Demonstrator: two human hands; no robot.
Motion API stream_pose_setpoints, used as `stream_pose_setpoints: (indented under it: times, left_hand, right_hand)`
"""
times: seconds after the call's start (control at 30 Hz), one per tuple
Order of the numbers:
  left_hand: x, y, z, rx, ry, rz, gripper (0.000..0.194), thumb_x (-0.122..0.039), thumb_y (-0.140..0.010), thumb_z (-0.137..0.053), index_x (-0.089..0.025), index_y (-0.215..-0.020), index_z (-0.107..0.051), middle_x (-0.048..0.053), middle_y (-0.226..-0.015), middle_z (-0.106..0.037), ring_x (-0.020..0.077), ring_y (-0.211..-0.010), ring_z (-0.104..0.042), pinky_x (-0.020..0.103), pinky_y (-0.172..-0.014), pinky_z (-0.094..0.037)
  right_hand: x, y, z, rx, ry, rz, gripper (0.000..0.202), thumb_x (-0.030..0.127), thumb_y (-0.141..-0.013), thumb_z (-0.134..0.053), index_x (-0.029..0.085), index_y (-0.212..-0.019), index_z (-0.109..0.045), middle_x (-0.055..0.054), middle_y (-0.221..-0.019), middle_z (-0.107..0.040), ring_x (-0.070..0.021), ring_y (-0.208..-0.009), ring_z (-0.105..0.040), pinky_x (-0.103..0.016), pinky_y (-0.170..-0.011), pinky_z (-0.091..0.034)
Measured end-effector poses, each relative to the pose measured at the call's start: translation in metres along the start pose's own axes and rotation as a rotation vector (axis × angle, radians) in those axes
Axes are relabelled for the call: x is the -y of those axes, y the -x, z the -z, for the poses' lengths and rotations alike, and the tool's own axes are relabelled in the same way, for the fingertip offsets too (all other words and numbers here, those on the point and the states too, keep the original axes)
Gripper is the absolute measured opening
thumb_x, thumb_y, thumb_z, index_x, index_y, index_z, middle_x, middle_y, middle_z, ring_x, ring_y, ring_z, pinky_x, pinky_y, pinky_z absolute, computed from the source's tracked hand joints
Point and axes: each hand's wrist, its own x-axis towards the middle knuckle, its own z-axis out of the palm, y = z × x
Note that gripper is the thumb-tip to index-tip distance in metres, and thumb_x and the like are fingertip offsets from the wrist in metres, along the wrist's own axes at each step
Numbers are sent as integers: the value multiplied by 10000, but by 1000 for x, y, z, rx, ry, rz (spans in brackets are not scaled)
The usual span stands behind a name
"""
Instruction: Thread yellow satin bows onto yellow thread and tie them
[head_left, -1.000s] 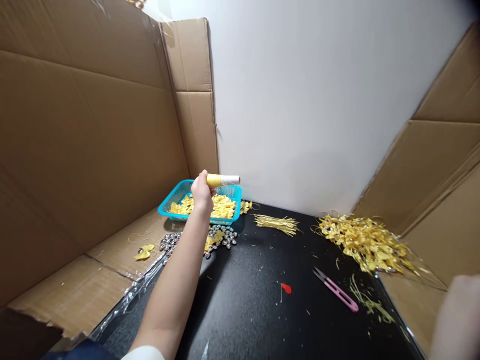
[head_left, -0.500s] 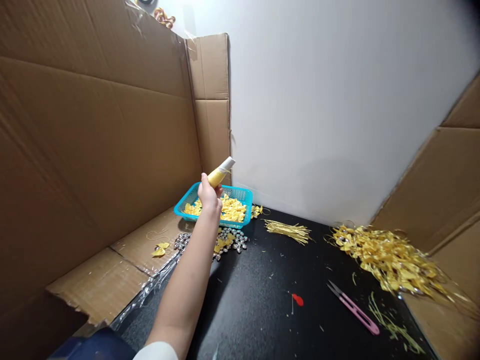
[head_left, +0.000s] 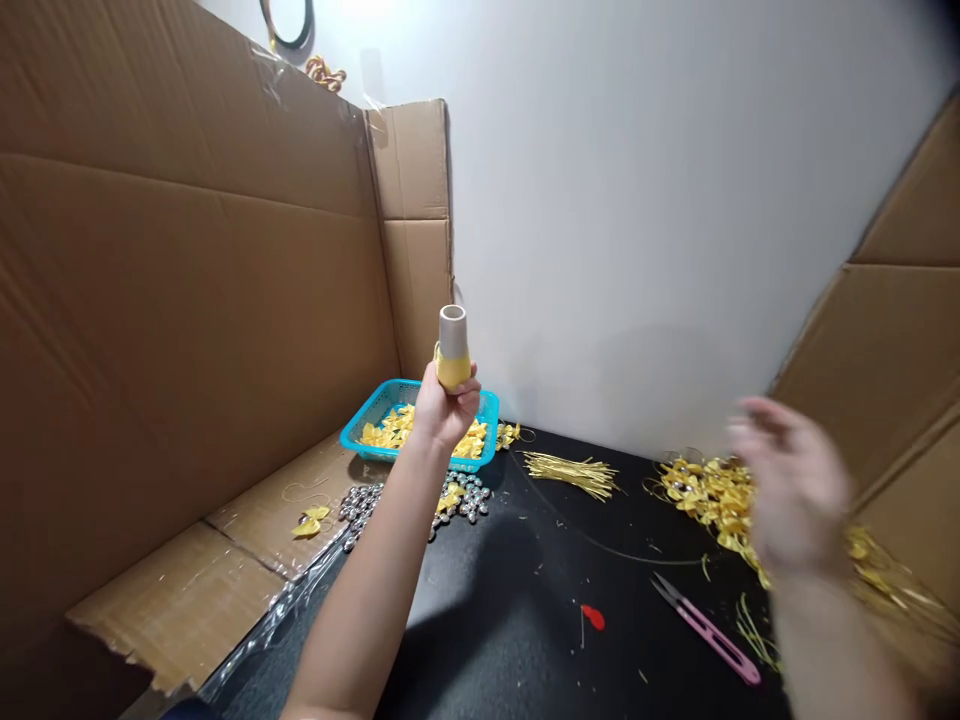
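A left hand (head_left: 445, 405), fingers closed around a spool of yellow thread (head_left: 453, 352), held it upright at the centre of the view, pale core uppermost, seemingly so that a fine strand could run off it toward 4 o'clock. The right hand (head_left: 793, 490), blurred at 3 o'clock, was open with fingers spread and gripped nothing that could be made out. Just beneath the spool sat a blue basket (head_left: 360, 424) of yellow bows, with silver bells (head_left: 364, 501) heaped beside it, within reach. A bundle of gold cords (head_left: 571, 471) lay at 5 o'clock, pink thread snips (head_left: 705, 631) nearer the worker, on the black tabletop (head_left: 495, 640).
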Motion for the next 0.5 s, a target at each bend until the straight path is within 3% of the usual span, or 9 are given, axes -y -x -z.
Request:
stream_pose_setpoints:
  times: [0.1,0.17,0.27,0.37,0.5]
  left_hand:
    - [19,15,-13,74,-71,98,335,-260,-974,-357,-136,-705,-513,12,-585,-527,16,-353,-344,76,-301,-249]
    - [35,23,-18,116,-128,160,310,-271,-953,-416,-136,-696,-525,19,-583,-540,20,-344,-341,85,-290,-235]
    - [58,32,-23,162,-208,252,331,-306,-941,-434,-125,-698,-567,20,-530,-518,37,-320,-341,115,-272,-248]
    - [75,37,-25,177,-264,306,361,-358,-926,-463,-113,-693,-590,23,-506,-511,59,-326,-396,127,-262,-267]
    - [84,42,-27,182,-306,269,329,-347,-909,-490,-133,-670,-565,-7,-498,-496,46,-300,-365,128,-260,-264]
  right_hand:
    - [9,41,-49,468,-105,-96,515,506,-774,-673,242,-1210,-596,-113,-1251,-607,-275,-1134,-571,-441,-930,-470]
    - [16,60,-73,584,-118,-106,493,508,-793,-663,240,-1203,-602,-101,-1263,-617,-279,-1175,-560,-445,-990,-437]
    - [22,69,-84,591,-180,-105,419,489,-811,-658,229,-1138,-641,-85,-1188,-663,-268,-1146,-583,-429,-1008,-425]
    - [22,65,-78,514,-285,-124,302,439,-798,-686,207,-992,-701,-77,-1088,-696,-248,-1038,-628,-395,-957,-454]
    - [17,55,-67,462,-343,-128,227,414,-805,-677,193,-793,-727,-67,-951,-715,-228,-932,-644,-358,-877,-473]
